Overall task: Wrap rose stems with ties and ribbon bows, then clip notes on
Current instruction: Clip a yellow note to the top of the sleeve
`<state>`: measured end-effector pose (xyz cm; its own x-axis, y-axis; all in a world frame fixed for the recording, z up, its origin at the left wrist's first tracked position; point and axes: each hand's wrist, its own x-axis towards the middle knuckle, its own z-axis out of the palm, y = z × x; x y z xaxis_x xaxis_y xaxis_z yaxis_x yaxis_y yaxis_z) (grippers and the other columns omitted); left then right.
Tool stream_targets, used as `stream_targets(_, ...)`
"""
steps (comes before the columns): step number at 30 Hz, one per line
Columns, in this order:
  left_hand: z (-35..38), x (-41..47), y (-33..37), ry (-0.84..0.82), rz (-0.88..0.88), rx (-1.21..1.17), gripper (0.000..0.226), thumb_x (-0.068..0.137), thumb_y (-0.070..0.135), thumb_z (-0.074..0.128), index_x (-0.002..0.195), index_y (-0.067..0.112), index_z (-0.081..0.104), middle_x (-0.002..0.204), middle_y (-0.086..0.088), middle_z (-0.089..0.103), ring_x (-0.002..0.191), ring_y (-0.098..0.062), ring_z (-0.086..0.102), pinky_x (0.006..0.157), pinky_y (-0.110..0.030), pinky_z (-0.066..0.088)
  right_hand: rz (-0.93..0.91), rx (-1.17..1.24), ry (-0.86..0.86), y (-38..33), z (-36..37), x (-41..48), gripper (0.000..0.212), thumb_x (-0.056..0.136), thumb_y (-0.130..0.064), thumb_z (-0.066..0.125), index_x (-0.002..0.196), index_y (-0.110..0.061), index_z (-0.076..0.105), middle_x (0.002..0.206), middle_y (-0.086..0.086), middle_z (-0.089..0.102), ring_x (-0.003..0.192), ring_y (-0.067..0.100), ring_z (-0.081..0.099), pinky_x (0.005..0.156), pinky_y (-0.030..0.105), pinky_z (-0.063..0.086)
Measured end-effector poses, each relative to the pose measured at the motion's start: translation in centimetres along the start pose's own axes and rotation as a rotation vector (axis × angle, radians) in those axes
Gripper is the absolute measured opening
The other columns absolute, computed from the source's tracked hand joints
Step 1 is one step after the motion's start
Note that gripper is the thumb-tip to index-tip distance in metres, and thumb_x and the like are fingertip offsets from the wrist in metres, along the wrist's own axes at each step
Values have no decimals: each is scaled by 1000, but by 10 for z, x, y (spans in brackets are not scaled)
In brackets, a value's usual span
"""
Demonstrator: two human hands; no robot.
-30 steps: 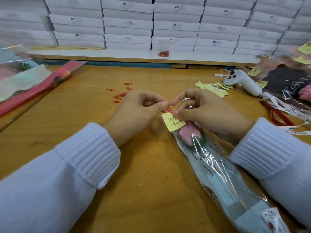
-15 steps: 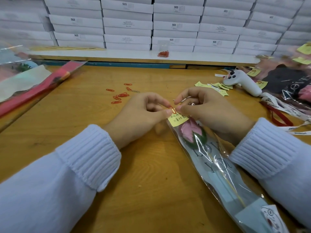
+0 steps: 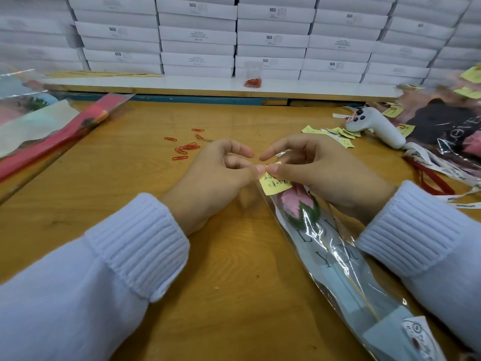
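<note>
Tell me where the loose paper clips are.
In the head view, the loose red paper clips lie scattered on the wooden table, just beyond and left of the left hand.

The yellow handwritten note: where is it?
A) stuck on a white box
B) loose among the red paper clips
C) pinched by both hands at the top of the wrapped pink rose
C: the left hand and right hand both pinch the yellow note at the top of the wrapped pink rose.

Even bright light; blurred, warped edges
</note>
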<state>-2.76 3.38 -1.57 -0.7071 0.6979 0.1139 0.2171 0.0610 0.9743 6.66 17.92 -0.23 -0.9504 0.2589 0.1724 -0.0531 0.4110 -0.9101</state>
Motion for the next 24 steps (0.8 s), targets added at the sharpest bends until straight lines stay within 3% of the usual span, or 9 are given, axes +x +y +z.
stream_targets(3, 0, 1, 0, -3, -14, -39, 21, 83, 11, 70, 98, 15, 58, 73, 3, 73, 75, -10, 71, 75, -29, 53, -1, -22, 10, 1, 1, 1, 5, 81, -10, 72, 84, -13, 73, 68, 1, 69, 62, 7, 63, 56, 15, 48)
stream_targets(10, 0, 0, 0, 2, 0, -66, 18, 83, 12, 70, 95, 17, 58, 70, 6, 72, 75, -8, 71, 60, -19, 52, 2, -32, 54, 0, -1, 0, 6, 80, -9, 72, 82, -15, 74, 62, -2, 65, 56, 3, 58, 52, 13, 44)
stream_targets(12, -1, 0, 0, 9, 2, -75, 18, 83, 12, 70, 95, 17, 58, 69, 7, 72, 75, -7, 71, 57, -16, 52, -5, -39, 62, -1, -1, 0, 7, 81, -11, 71, 84, -16, 75, 70, 9, 69, 61, 17, 63, 59, 20, 46)
stream_targets(14, -1, 0, 0, 8, 6, -79, 17, 83, 12, 70, 94, 16, 58, 70, 6, 72, 76, -8, 71, 56, -15, 51, 5, -46, 69, -3, 0, 0, 5, 81, -13, 71, 85, -14, 75, 82, 24, 68, 71, 42, 61, 66, 37, 45)
stream_targets(15, -1, 0, 0, 7, 8, -78, 17, 83, 12, 70, 94, 16, 58, 71, 5, 72, 76, -8, 71, 56, -15, 51, 11, -50, 74, -3, 0, 0, 5, 81, -13, 71, 84, -13, 75, 83, 25, 67, 73, 44, 60, 68, 42, 45)
stream_targets(17, -1, 0, -1, 9, 8, -76, 17, 83, 13, 70, 93, 16, 58, 72, 4, 72, 78, -9, 71, 56, -15, 51, 19, -47, 82, -3, 0, 1, 3, 80, -12, 72, 83, -11, 74, 82, 23, 68, 73, 37, 60, 67, 42, 46)
stream_targets(21, -1, 1, -1, 15, 9, -83, 17, 82, 13, 71, 92, 16, 58, 70, 4, 72, 78, -9, 71, 55, -15, 50, 26, -16, 80, -2, -2, 1, 3, 80, -6, 71, 79, -9, 72, 73, 12, 70, 72, 23, 65, 58, 20, 52)
stream_targets(24, -2, 1, -1, 14, 10, -83, 17, 82, 12, 71, 93, 16, 58, 70, 4, 72, 78, -10, 72, 55, -15, 51, 24, 5, 82, -1, -2, 1, 5, 80, -2, 69, 80, -6, 72, 67, -1, 69, 65, 6, 65, 59, 12, 49)
